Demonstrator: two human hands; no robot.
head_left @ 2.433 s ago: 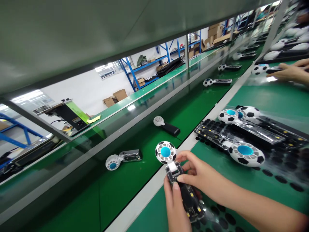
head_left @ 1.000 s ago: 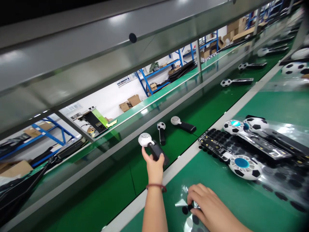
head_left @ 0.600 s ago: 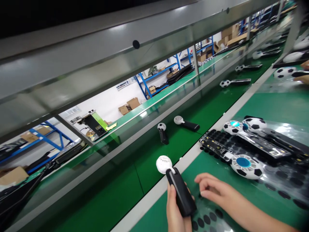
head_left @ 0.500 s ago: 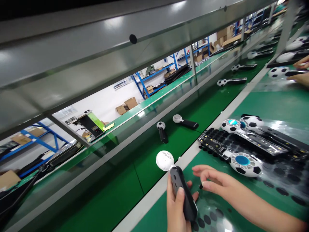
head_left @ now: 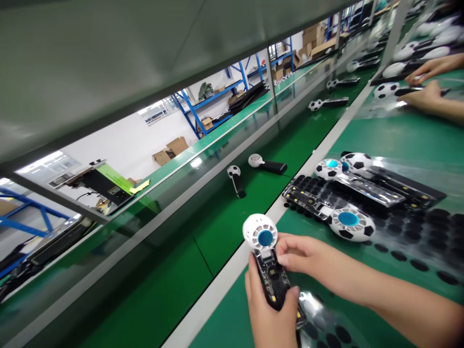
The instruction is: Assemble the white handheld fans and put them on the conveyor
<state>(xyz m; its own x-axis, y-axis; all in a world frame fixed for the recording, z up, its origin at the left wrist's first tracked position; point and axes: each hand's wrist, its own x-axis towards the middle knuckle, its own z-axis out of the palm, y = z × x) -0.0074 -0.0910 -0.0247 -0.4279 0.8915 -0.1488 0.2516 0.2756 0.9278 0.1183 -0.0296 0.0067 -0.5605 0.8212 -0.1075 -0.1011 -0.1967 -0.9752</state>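
Note:
My left hand [head_left: 270, 304] is wrapped around the black handle of a handheld fan [head_left: 274, 282]. The handle's open side faces up and shows a circuit board. The fan's white ball-shaped head [head_left: 259, 232] has a round vent with a blue centre. Beside the neck, my right hand [head_left: 299, 253] has its thumb and forefinger pinched together close against the fan; whatever lies between the fingertips is hidden. Below the hands lies a clear sheet with black round stickers [head_left: 328, 331], partly covered by my left hand.
More fans with football-patterned heads [head_left: 351, 224] lie on a sheet of black dots [head_left: 409, 232] at right. Assembled fans [head_left: 268, 166] rest on the green conveyor belt [head_left: 174, 285], bordered by a pale rail [head_left: 221, 275]. At upper right, another person's hands [head_left: 426, 92] hold a fan.
The fan in my left hand has been turned over, from its closed black back to its open circuit side. My right hand, which had a small black dot at its fingertips, has moved left to the neck.

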